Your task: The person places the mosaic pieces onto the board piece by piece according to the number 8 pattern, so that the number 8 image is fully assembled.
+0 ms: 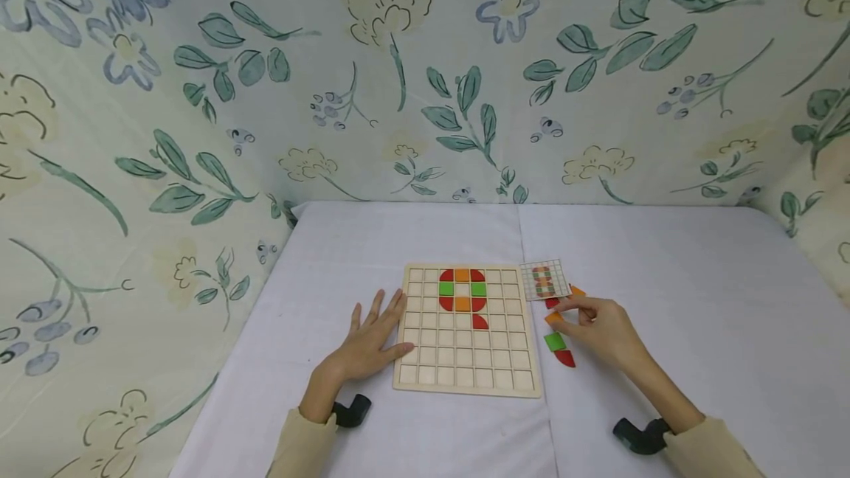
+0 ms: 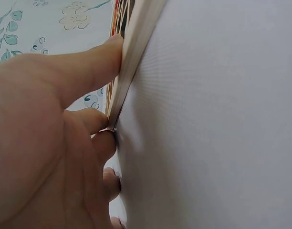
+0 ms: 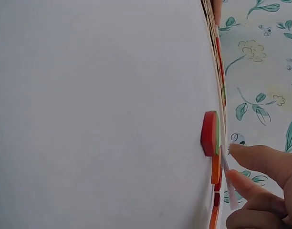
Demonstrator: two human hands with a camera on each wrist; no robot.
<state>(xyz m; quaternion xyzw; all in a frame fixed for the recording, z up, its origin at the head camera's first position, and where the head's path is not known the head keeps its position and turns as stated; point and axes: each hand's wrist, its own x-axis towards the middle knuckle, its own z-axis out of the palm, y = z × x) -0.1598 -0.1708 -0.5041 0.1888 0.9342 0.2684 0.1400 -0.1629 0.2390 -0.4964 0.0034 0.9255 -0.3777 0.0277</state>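
A square wooden grid board (image 1: 434,380) lies on the table. In its upper cells, red quarter-round, orange and green square tiles form a ring, with one red quarter-round tile (image 1: 480,322) below. My left hand (image 1: 367,345) is spread flat at the board's left side, its thumb and a fingertip against the edge. My right hand (image 1: 607,330) hovers over loose tiles at the board's right, thumb and index finger apart in the right wrist view. Under those fingertips are an orange tile (image 1: 553,317) and a red tile (image 1: 551,303). Nothing shows between them.
A gridded pattern card (image 1: 530,287) lies against the board's upper right corner. Nearer the front are a loose green tile (image 1: 555,342) and a red quarter-round tile (image 1: 566,358); another orange tile (image 1: 578,290) lies beyond the right hand. Floral cloth (image 1: 398,131) hangs behind the white-covered table (image 1: 345,242).
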